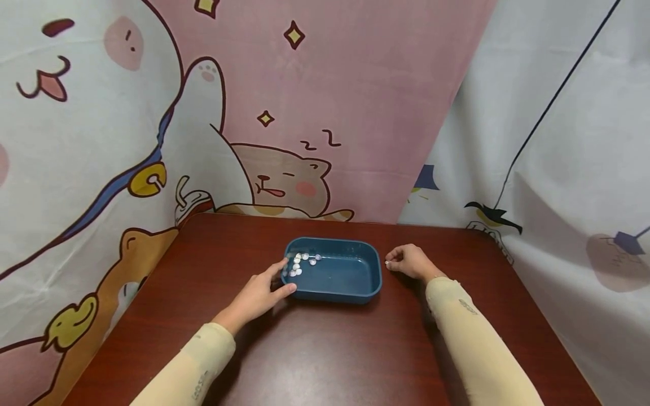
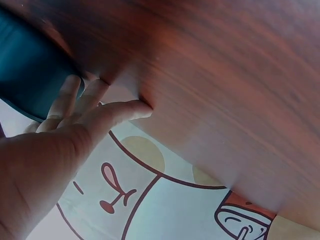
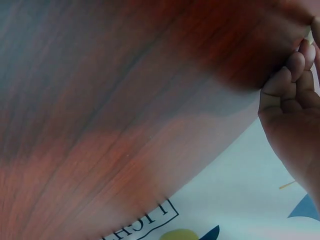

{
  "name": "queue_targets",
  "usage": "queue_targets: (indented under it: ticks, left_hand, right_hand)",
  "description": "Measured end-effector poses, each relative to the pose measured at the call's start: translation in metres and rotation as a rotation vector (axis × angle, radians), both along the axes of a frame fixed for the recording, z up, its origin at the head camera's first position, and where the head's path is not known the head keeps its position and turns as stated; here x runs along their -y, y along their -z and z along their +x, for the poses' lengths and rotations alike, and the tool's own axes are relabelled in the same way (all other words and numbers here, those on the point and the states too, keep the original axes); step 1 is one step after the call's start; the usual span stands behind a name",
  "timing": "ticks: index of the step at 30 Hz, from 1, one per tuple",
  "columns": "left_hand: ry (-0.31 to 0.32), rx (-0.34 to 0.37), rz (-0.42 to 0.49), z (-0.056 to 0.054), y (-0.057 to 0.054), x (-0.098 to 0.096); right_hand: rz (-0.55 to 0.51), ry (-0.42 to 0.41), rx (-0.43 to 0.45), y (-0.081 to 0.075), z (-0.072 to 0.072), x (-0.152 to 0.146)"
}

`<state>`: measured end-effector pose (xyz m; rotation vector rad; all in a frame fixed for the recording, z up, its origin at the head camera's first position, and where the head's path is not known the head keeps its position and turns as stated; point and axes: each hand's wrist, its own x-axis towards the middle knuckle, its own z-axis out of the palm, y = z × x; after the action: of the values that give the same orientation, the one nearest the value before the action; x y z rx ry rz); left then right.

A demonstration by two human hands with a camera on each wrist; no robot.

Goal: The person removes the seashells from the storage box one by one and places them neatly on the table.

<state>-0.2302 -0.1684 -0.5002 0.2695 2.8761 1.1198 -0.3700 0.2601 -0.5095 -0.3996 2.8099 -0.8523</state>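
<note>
A dark blue rectangular plastic bin (image 1: 330,294) stands on the table, with several small, round white and pale lilac pieces (image 1: 297,265) at the left end of its floor. My left hand (image 1: 261,292) rests against the bin's left end, fingers fairly straight along the side and thumb spread toward the front wall. In the left wrist view, those fingers lie by the bin's rim (image 2: 30,117). To the right of the bin, my right hand (image 1: 411,263) pinches a small white piece (image 1: 387,262) between thumb and forefinger, low over the tabletop. Its other fingers (image 3: 278,82) are curled.
The dark red-brown wooden table (image 1: 335,349) reaches to a printed cartoon cloth (image 1: 355,113) hanging behind it and along both sides. Light sleeves (image 1: 472,332) cover both forearms. The table's right edge runs beyond my right arm.
</note>
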Motion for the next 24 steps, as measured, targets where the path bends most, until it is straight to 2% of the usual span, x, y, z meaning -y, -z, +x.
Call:
queue_targets:
  ticks: [8, 16, 18, 24]
  left_hand:
    - [-0.002, 0.005, 0.004, 0.0013, -0.0009, -0.001]
    - [-0.012, 0.011, -0.003, 0.003, 0.0001, -0.0003]
    - [-0.02, 0.025, 0.0, 0.0031, 0.0007, -0.0002]
    - [-0.005, 0.008, -0.005, 0.0014, 0.0008, 0.0001]
  right_hand:
    - [-0.068, 0.033, 0.019, 0.0051, -0.0005, 0.0004]
    - [-0.16, 0.074, 0.043, 0.0079, 0.0058, 0.0012]
    - [-0.171, 0.087, 0.048, 0.0088, 0.006, 0.0012]
    - [-0.179, 0.101, 0.052, 0.0098, 0.0054, -0.0003]
